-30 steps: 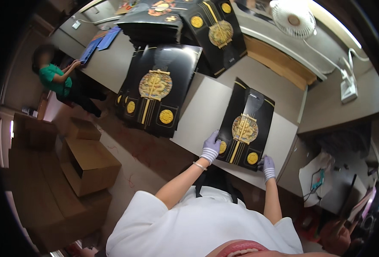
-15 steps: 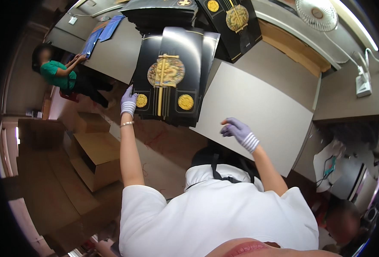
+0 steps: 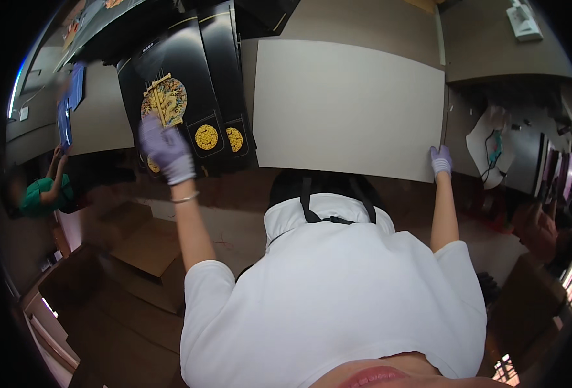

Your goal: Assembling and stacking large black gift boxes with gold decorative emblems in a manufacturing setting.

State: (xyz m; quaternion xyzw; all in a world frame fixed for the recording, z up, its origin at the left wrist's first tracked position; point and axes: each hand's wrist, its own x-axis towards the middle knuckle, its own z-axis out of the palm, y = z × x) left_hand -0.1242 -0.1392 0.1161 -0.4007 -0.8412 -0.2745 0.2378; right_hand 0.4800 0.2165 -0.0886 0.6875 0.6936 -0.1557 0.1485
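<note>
And here's the stack of glossy black printed sheets with round gold emblems (image 3: 195, 90), lying just left of the flat, pale grey rectangular board (image 3: 350, 107), our landmark. Over those sheets, left of the board, is the left hand (image 3: 165, 147) in a purple glove with a white-striped cuff; it's blurred, so I can't tell whether its fingers pinch or merely touch. Across to the board's near right corner: the right hand (image 3: 440, 160), gloved alike, thumb apart from the fingers, its grip unclear. Beyond the board's far right corner, a white plastic socket strip (image 3: 524, 22). Well left of the board, a co-worker in a green top (image 3: 46, 193) reaches to blue flat pieces (image 3: 67, 116).
</note>
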